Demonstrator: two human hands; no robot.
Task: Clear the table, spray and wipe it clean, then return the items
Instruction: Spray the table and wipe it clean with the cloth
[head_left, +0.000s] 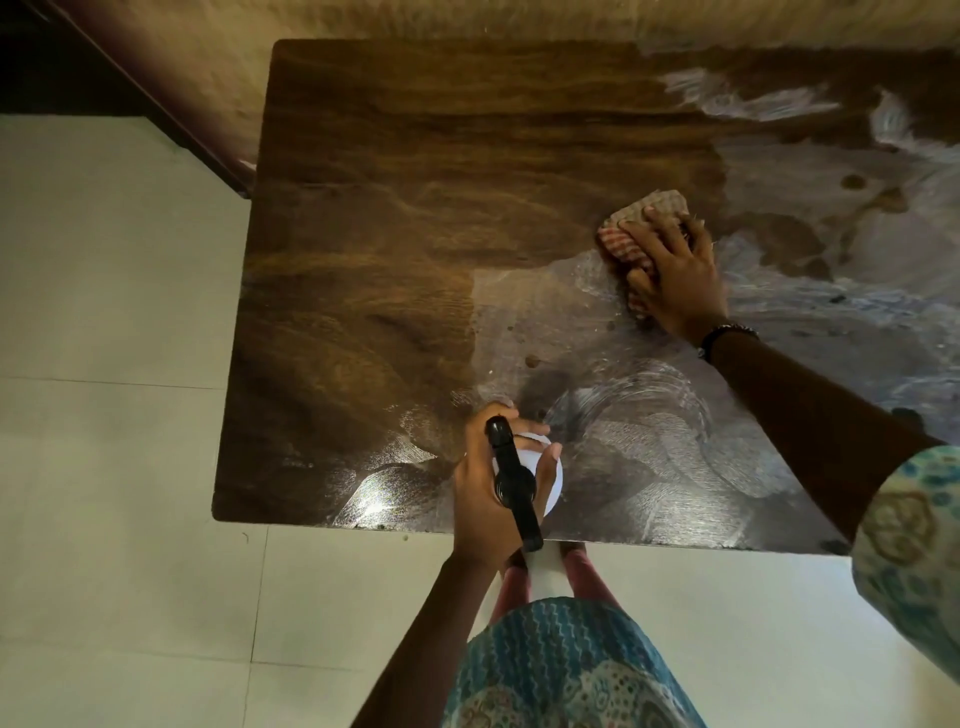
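A dark wooden table (395, 218) fills the view, bare of items. Its right and near parts carry wet smears and streaks; the left part looks dry. My right hand (675, 275) presses flat on a red-and-white checked cloth (634, 223) on the tabletop, right of the middle. My left hand (488, 483) grips a white spray bottle (551, 470) with a black trigger head, held upright over the table's near edge.
Pale floor tiles (114, 364) lie to the left of and in front of the table. A beige wall (363, 21) runs along the table's far edge. A dark wooden frame (171, 109) slants at the upper left.
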